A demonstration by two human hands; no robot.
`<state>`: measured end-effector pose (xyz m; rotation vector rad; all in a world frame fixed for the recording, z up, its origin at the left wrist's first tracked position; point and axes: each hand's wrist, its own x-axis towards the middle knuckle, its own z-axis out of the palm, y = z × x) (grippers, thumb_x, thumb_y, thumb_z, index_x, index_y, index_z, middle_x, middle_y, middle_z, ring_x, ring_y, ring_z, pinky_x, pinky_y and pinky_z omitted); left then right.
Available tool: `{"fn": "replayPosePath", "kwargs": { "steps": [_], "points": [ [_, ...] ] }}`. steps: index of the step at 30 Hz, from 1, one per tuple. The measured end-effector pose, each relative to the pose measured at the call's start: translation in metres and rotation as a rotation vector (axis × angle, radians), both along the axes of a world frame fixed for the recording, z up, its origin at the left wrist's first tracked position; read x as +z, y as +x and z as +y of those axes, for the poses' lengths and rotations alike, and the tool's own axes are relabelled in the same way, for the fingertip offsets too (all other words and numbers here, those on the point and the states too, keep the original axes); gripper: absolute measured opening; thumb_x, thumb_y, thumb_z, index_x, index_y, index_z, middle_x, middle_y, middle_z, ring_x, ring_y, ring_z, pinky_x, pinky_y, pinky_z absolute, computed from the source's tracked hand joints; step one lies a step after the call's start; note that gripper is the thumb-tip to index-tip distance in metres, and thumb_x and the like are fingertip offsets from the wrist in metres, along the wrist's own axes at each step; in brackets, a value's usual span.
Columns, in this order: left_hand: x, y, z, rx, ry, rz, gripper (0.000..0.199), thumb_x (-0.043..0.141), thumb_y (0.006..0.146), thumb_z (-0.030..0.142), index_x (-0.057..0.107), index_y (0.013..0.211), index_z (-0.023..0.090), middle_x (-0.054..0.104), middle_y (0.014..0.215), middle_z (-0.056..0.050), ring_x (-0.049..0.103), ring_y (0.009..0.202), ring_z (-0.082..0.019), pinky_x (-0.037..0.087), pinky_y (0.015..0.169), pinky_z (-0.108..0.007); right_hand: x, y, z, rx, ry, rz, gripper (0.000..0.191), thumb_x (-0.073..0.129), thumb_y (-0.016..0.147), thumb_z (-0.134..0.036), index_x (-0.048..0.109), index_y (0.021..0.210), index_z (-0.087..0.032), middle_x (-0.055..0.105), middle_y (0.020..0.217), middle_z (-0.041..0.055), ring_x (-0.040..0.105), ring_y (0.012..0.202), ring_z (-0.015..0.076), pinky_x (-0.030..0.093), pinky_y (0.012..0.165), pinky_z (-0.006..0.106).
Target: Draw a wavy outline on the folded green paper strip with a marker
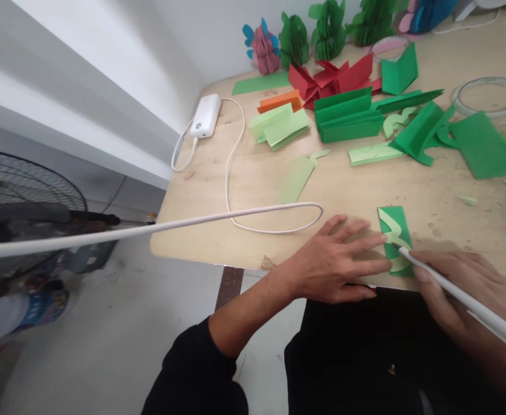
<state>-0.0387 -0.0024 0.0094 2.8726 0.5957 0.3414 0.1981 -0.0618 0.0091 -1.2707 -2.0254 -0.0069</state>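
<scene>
A light-green curvy paper cutout (393,233) lies on a small dark-green paper rectangle (402,218) near the table's front edge. My left hand (333,259) rests flat with its fingers spread, its fingertips touching the left side of these papers. In my right hand (469,282) is a slim white pen (430,274), with its dark tip at the cutout's edge. The fingers of that hand are closed around the pen. Part of the cutout lies beside the tip and fingers.
Folded green papers (348,118), red papers (337,80) and light-green pieces (285,129) lie farther back. Several paper figures (294,40) stand by the wall. A tape roll (488,95) is at right. A white power bank (206,115) has a cable (231,167) looping across the table.
</scene>
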Motion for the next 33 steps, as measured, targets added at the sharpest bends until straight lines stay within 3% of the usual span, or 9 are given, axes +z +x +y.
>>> {"fn": "replayPosePath", "kwargs": {
  "steps": [4, 10, 16, 33],
  "points": [
    [0.000, 0.000, 0.000, -0.004, 0.003, 0.014, 0.050, 0.046, 0.097, 0.057, 0.059, 0.137, 0.031, 0.045, 0.156, -0.005, 0.037, 0.144, -0.032, 0.024, 0.118, -0.053, 0.003, -0.001, 0.000, -0.020, -0.036, 0.001, 0.026, 0.065, 0.080, -0.017, 0.067, 0.104, -0.027, 0.074, 0.080, -0.0003, 0.067, 0.068, 0.0166, 0.049, 0.071, 0.031],
    [0.003, -0.001, 0.001, -0.003, -0.024, -0.001, 0.047, 0.044, 0.098, 0.055, 0.061, 0.135, 0.030, 0.047, 0.154, -0.005, 0.039, 0.143, -0.033, 0.025, 0.118, -0.055, 0.012, -0.004, 0.000, -0.133, -0.120, -0.086, 0.016, 0.056, 0.089, -0.025, 0.066, 0.101, -0.030, 0.073, 0.082, -0.0018, 0.067, 0.070, 0.0158, 0.041, 0.058, 0.031],
    [0.002, -0.001, 0.001, -0.004, -0.041, -0.004, 0.048, 0.048, 0.097, 0.054, 0.060, 0.136, 0.029, 0.047, 0.154, -0.006, 0.038, 0.143, -0.033, 0.025, 0.118, -0.056, 0.010, -0.007, 0.002, -0.100, -0.152, -0.039, 0.017, 0.056, 0.089, -0.025, 0.066, 0.102, -0.030, 0.074, 0.084, -0.0026, 0.068, 0.076, 0.0163, 0.046, 0.069, 0.032],
    [0.002, -0.001, 0.001, 0.003, -0.046, -0.016, 0.047, 0.045, 0.098, 0.052, 0.060, 0.137, 0.029, 0.048, 0.154, -0.005, 0.038, 0.143, -0.032, 0.024, 0.118, -0.055, 0.007, -0.009, 0.001, -0.114, -0.153, -0.062, 0.019, 0.057, 0.088, -0.026, 0.065, 0.105, -0.031, 0.074, 0.087, -0.0025, 0.068, 0.079, 0.0174, 0.045, 0.071, 0.033]
  ]
}}
